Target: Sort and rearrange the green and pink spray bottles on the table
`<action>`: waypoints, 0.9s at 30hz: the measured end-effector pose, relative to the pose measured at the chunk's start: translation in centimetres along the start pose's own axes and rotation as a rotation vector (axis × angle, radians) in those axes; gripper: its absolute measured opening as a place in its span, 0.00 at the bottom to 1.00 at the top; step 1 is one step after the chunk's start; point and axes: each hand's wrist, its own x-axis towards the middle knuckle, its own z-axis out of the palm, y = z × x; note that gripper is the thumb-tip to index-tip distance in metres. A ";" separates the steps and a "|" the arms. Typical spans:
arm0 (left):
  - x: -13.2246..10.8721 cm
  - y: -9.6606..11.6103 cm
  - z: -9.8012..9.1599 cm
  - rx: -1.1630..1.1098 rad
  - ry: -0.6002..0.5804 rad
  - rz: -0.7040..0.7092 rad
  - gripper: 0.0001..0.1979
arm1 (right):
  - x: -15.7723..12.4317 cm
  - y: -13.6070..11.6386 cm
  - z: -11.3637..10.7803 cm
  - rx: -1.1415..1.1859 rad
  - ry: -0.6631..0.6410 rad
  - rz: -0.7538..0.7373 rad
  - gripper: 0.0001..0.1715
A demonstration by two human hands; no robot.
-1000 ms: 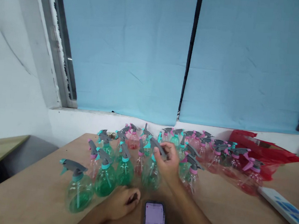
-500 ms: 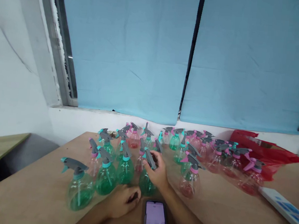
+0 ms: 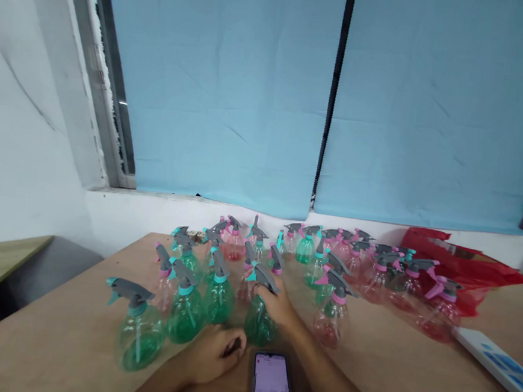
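Observation:
My right hand (image 3: 279, 307) is wrapped round the neck of a green spray bottle (image 3: 258, 322) with a grey trigger head, which stands on the wooden table (image 3: 387, 375) just in front of me. My left hand (image 3: 215, 352) rests on the table as a loose fist, its fingers curled, close to another green bottle (image 3: 184, 317). A phone (image 3: 271, 383) with a lit screen lies between my forearms. Several green and pink spray bottles (image 3: 338, 314) stand in rows behind.
A lone green bottle (image 3: 138, 331) stands at the front left. Red plastic bags (image 3: 459, 266) lie at the back right, and a white flat box (image 3: 495, 365) sits near the right edge. Blue blinds (image 3: 233, 91) cover the window behind.
My right hand has brought the green bottle from the middle of the cluster toward me and set it down near the phone. My left hand has stayed put.

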 end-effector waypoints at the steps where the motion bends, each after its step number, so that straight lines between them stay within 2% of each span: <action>1: 0.0 0.0 0.0 -0.002 0.000 0.001 0.05 | 0.2 -0.3 -0.1 0.043 -0.048 0.017 0.13; 5: 0.0 -0.1 0.1 -0.007 0.006 0.003 0.04 | 0.5 -1.0 -0.5 0.192 -0.149 0.082 0.18; 11: 0.0 0.0 0.0 -0.013 0.003 -0.009 0.04 | 0.1 -1.2 -0.9 0.184 -0.067 0.119 0.12; 16: 0.0 0.0 0.0 -0.002 0.008 -0.006 0.04 | 0.3 -1.1 -1.1 0.132 -0.114 0.052 0.14; 22: 0.0 0.0 0.0 -0.013 0.006 -0.004 0.04 | 0.3 -0.9 -1.2 0.108 -0.089 0.105 0.10; 27: 0.1 0.0 0.0 0.001 -0.008 -0.011 0.05 | 0.4 -1.6 -1.2 0.103 -0.113 0.043 0.12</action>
